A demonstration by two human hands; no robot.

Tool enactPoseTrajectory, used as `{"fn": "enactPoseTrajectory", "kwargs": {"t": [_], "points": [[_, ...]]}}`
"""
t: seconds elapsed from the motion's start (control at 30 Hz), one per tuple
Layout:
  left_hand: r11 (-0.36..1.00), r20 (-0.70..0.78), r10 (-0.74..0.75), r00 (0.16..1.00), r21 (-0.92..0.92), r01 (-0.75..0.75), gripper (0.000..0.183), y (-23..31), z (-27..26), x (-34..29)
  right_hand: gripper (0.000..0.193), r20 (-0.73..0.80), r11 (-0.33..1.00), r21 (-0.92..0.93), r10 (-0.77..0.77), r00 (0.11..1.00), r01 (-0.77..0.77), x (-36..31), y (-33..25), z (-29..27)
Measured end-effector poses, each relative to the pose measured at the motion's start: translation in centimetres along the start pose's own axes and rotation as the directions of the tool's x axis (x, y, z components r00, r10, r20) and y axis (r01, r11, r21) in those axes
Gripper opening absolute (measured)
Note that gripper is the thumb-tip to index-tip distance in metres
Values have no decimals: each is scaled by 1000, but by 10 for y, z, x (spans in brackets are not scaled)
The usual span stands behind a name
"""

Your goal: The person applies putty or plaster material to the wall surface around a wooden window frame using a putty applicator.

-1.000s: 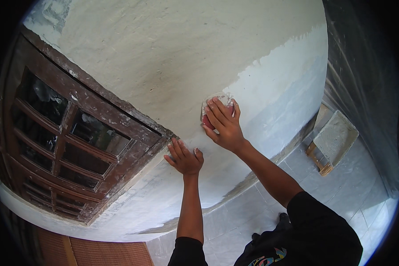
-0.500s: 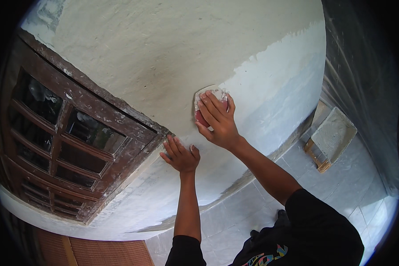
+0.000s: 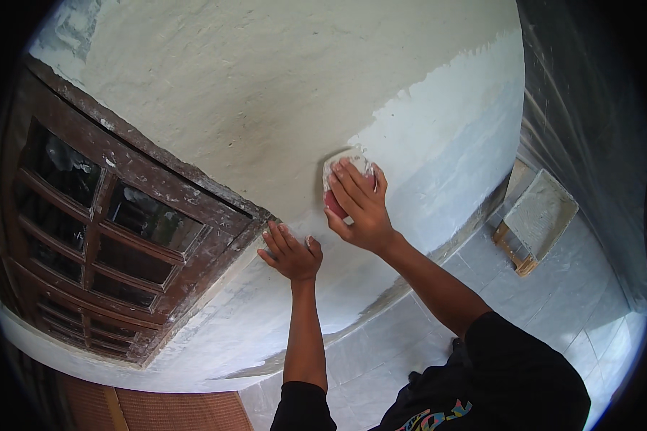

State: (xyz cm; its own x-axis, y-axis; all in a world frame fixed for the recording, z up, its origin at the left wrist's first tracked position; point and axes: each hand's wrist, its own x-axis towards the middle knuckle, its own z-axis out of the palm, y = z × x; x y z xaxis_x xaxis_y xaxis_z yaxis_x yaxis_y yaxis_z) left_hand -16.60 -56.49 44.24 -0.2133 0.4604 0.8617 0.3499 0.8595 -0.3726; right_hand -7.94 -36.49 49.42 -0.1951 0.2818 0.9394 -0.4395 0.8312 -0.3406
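Observation:
A flat putty scraper [image 3: 335,206], reddish and smeared with pale filler, is in my right hand [image 3: 366,212]. My fingers lie over its back and press it to the wall [image 3: 244,100]; much of it is hidden under them. Around it the coating is damp grey-beige, bordering a whiter patch on the right with a ragged edge. My left hand [image 3: 295,255] rests on the wall with fingers spread, holding nothing. Its fingertips are close to the lower right corner of a brown wooden window frame [image 3: 97,212]. White filler marks several fingertips.
The brown frame has several glass panes and white splashes. A shallow tray [image 3: 543,215] coated with pale filler stands on a small wooden support [image 3: 514,255] at the right. Grey tiles [image 3: 395,341] cover the floor, plastic sheeting [image 3: 589,129] hangs far right, and a woven panel [image 3: 183,409] is lower left.
My right hand and the scraper have slid slightly down and to the right along the wall. My left hand stays at nearly the same place.

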Motion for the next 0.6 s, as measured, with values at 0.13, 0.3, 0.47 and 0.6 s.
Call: {"fn": "enactPoseTrajectory", "kwargs": {"t": [0.13,0.3,0.47,0.6], "points": [[1000,6,-7,1000,-9,7,71,-3,-1,-2,49,48,999,-29,-26,999,27,-5,5,11],[1000,-16,6,1000,-10,-6,71,5,0,2,37,458,995,-45,-64,887,94,-144,9,-16],[1000,-24,-18,1000,-5,18,68,0,-1,-3,44,212,1000,15,-11,977,8,-81,-5,-6],[1000,-40,-19,999,-3,19,67,-1,2,1,50,0,999,3,-52,999,52,3,-11,16]]}}
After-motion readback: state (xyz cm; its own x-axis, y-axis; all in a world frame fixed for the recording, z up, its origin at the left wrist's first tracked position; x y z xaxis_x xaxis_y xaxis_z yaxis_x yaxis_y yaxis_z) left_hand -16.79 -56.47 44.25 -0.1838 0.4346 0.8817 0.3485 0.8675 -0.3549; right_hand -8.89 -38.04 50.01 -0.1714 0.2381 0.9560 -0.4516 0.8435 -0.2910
